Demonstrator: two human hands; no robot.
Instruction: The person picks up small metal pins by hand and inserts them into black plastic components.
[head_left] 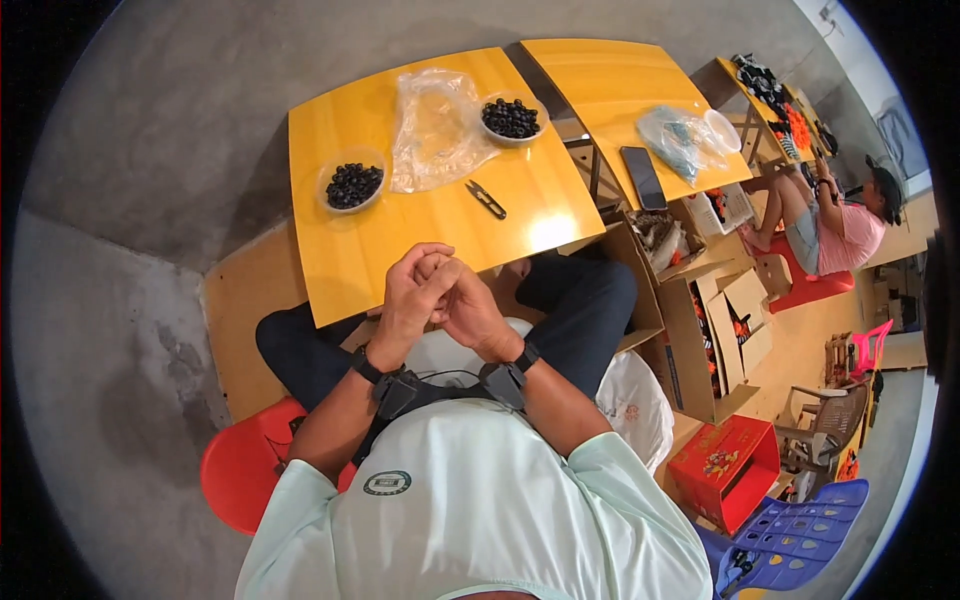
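Note:
Both my hands are brought together just in front of the near table edge, above my lap. My left hand [408, 290] and my right hand [468, 305] are clasped, the fingers closed around each other, and no object shows between them. Nearest to them on the yellow table [340, 255] lies a pair of black thread snips [487, 199]. Beyond are two clear round tubs, the left tub [351, 186] and the right tub [512, 118], each filled with small black bead-like pieces. Between the tubs spreads a crumpled clear plastic bag [428, 130].
On a second yellow table [600, 75] are a phone [643, 178], a plastic bag with bluish contents [680, 138] and a white bowl [722, 131]. Open cardboard boxes [715, 335] stand at my right. Farther right, a person in pink [850, 235] sits on a red stool.

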